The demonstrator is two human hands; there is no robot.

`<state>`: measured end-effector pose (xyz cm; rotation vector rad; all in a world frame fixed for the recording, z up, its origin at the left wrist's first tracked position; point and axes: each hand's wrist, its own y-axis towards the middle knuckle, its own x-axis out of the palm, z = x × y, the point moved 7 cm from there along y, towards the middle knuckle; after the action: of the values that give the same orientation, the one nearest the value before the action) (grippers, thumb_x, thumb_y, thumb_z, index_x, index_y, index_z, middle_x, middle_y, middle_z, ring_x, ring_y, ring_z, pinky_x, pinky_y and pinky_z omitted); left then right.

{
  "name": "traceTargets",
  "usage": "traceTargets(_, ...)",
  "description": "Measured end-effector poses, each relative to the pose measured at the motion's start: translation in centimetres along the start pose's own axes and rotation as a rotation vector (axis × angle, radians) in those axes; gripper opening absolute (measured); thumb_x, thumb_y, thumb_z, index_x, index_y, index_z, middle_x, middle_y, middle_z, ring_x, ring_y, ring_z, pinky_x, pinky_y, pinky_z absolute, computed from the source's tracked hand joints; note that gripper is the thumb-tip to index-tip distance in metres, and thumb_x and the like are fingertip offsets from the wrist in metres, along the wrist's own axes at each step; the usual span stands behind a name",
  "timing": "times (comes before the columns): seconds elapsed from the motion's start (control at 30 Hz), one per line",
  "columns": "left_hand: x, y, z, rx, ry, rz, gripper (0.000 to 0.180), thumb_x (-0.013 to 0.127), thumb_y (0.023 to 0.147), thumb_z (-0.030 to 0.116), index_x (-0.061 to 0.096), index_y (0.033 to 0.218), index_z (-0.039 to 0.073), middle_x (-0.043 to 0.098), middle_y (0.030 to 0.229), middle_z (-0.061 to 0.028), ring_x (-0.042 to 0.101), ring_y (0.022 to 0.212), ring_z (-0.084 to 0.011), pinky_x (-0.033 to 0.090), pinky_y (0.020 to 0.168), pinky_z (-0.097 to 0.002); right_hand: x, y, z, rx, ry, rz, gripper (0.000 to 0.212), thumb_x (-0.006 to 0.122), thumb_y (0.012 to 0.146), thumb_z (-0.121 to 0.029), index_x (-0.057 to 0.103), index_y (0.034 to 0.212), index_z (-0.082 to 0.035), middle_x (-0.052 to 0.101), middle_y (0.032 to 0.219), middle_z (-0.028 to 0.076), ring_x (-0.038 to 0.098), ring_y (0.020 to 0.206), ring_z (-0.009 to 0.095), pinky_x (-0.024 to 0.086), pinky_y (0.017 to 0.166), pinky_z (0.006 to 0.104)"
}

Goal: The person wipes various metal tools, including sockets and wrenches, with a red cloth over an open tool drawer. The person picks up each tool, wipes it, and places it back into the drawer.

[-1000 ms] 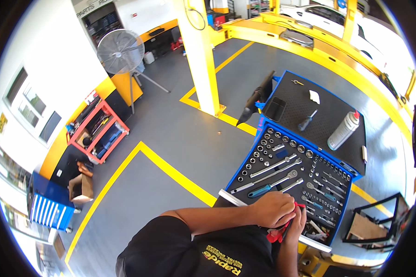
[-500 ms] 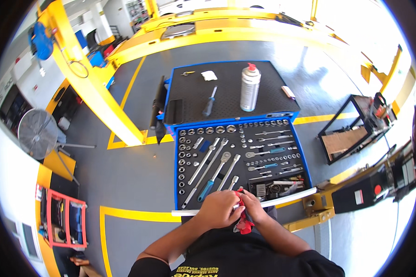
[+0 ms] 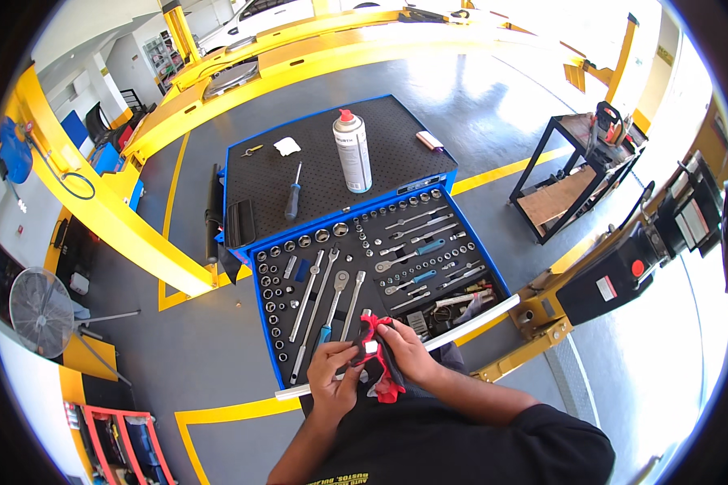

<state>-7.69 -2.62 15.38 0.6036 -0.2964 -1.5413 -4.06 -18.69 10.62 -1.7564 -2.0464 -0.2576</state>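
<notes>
Over the front edge of the open tool drawer (image 3: 277,356), both my hands hold a crumpled red and black cloth item (image 3: 390,378) with a small white patch; it may be a work glove or a rag. My left hand (image 3: 334,373) is closed on its left side, fingers bent. My right hand (image 3: 409,349) grips its upper right part. Beyond them, the drawer's dark foam holds a large ratchet (image 3: 336,301) with a blue handle, long bars, a smaller ratchet (image 3: 408,255) and rows of sockets (image 3: 305,241). The cloth item hides part of the drawer's front.
On the blue cabinet's black top (image 3: 259,182) stand or lie a spray can (image 3: 353,153), a screwdriver (image 3: 294,192), a white wad (image 3: 286,146) and a black case (image 3: 240,222). Yellow lift posts (image 3: 113,202), a metal cart (image 3: 554,190) and a fan (image 3: 42,311) surround it.
The view has swung, so the cabinet sits farther left. My hands have moved apart, and the red and black cloth item is spread more open, showing its white patch.
</notes>
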Motion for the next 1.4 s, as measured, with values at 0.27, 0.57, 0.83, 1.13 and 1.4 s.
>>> traceTargets(0.27,-0.5,1.1,1.2,-0.113,-0.148,-0.018,0.031,0.073,0.100,0.020,0.069,0.120,-0.003,0.061,0.124,-0.0187,0.061,0.113,-0.0271,0.050,0.095,-0.0372,2.3,-2.5,-6.3,-0.297,-0.504,-0.060,0.024,0.056,0.107,-0.019,0.065,0.117,0.002,0.068,0.087,0.022,0.067,0.077,0.036,0.051,0.072,0.0410)
traceTargets(0.57,0.6,-0.4,-2.6,-0.272,-0.270,0.047,0.024,0.074,0.100,0.015,0.060,0.108,-0.002,0.061,0.107,-0.0089,0.061,0.098,-0.0160,0.050,0.087,-0.0290,0.7,-1.8,-3.5,-0.124,-0.194,-0.129,0.031,0.061,0.108,-0.025,0.064,0.125,0.001,0.071,0.100,0.012,0.068,0.091,0.020,0.052,0.082,0.0339)
traceTargets(0.83,-0.7,-1.0,-4.5,-0.358,-0.443,0.179,0.023,0.063,0.107,0.022,0.059,0.120,0.003,0.063,0.109,-0.0049,0.062,0.100,-0.0118,0.051,0.092,-0.0298,1.4,-1.3,-0.5,0.305,0.526,-0.179,0.041,0.059,0.109,-0.026,0.059,0.136,0.004,0.070,0.123,0.013,0.070,0.107,0.018,0.057,0.097,0.0335)
traceTargets(1.13,-0.2,0.2,-1.3,-0.066,-0.041,0.011,0.033,0.072,0.101,0.028,0.067,0.118,0.000,0.056,0.112,-0.0123,0.057,0.105,-0.0229,0.047,0.091,-0.0337,3.4,-1.3,-1.0,0.374,1.021,-0.457,0.045,0.050,0.111,-0.037,0.058,0.132,0.002,0.070,0.117,0.019,0.073,0.095,0.025,0.062,0.083,0.0367)
traceTargets(1.4,0.1,-0.1,-1.5,-0.047,-0.052,-0.037,0.024,0.066,0.104,0.022,0.065,0.114,0.000,0.056,0.113,-0.0108,0.057,0.109,-0.0220,0.047,0.096,-0.0352,1.4,-0.3,1.3,0.262,0.568,-0.175,0.037,0.061,0.108,-0.035,0.066,0.120,0.000,0.073,0.105,0.008,0.072,0.092,0.014,0.060,0.077,0.0301)
